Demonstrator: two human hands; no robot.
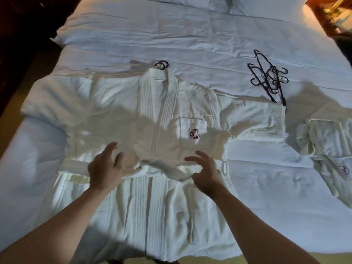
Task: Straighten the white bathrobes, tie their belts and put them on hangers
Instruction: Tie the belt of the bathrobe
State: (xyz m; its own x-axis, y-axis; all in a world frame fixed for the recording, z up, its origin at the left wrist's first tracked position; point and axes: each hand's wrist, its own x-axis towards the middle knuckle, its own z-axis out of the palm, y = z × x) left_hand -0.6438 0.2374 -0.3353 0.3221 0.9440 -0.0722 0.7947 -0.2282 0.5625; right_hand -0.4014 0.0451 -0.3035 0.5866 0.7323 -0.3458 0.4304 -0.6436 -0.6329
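White bedding covers the bed (190, 35) on which the work lies, with dark furniture at both upper corners. Your belt (163, 169) runs left to right across the waist of the spread bathrobe (152, 115), its long axis square to the robe's front opening. The crossed part sits between your two hands, just inside the fingertips of each. Your left hand (105, 168) lies over the belt's left run, fingers spread and relaxed; whether it presses the cloth cannot be told. Your right hand (206, 169) is at the belt's right run, fingers loosely curved, and the belt end appears to pass under the thumb; a firm grip cannot be confirmed. Both hands are about equally near the crossing.

In my judgement the belt is crossed or loosely knotted but not drawn tight.

The bathrobe lies face up, sleeves out to either side, collar toward the pillows, a red emblem (195, 133) on the chest pocket. A dark hanger hook (162, 64) shows at the collar. Spare dark hangers (268, 77) lie piled on the bed to the upper right. A second bathrobe (327, 149) lies crumpled at the right edge, well apart.
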